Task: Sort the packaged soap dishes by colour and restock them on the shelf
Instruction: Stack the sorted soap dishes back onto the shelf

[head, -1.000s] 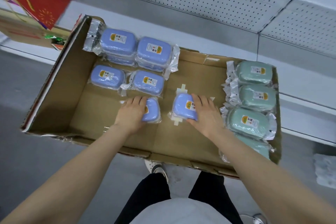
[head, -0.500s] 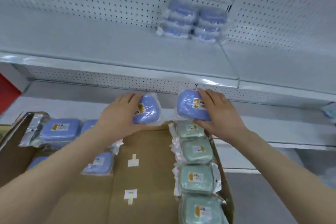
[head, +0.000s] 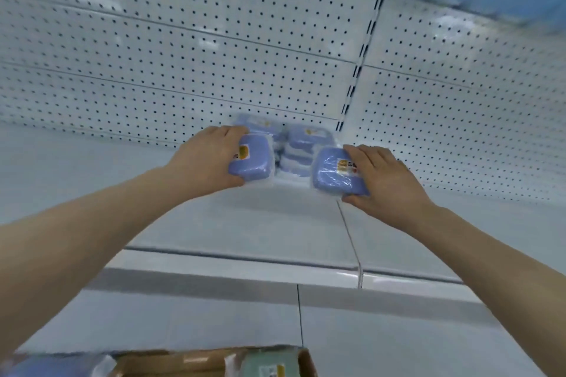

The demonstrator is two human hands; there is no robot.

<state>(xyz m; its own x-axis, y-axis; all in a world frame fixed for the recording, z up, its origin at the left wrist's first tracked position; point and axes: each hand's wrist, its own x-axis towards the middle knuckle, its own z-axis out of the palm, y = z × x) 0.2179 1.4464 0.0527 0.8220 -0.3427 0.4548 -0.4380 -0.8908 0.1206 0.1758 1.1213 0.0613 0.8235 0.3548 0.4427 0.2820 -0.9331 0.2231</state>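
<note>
Each hand, left hand [head: 205, 159] and right hand [head: 382, 180], grips one blue soap dish [head: 249, 159] [head: 335, 173] over the shelf [head: 245, 223], seemingly just before the stacked blue dishes [head: 301, 144] at the pegboard [head: 183, 55]; bare shelf on both sides

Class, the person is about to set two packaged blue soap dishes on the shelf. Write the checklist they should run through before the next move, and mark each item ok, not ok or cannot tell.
1. The left hand has a secure hold on the left blue dish: ok.
2. The right hand has a secure hold on the right blue dish: ok.
3. Both dishes match the colour of the blue stack at the back: ok.
4. There is bare shelf in front of the stack: ok.
5. The dishes are touching the shelf: cannot tell.
</note>
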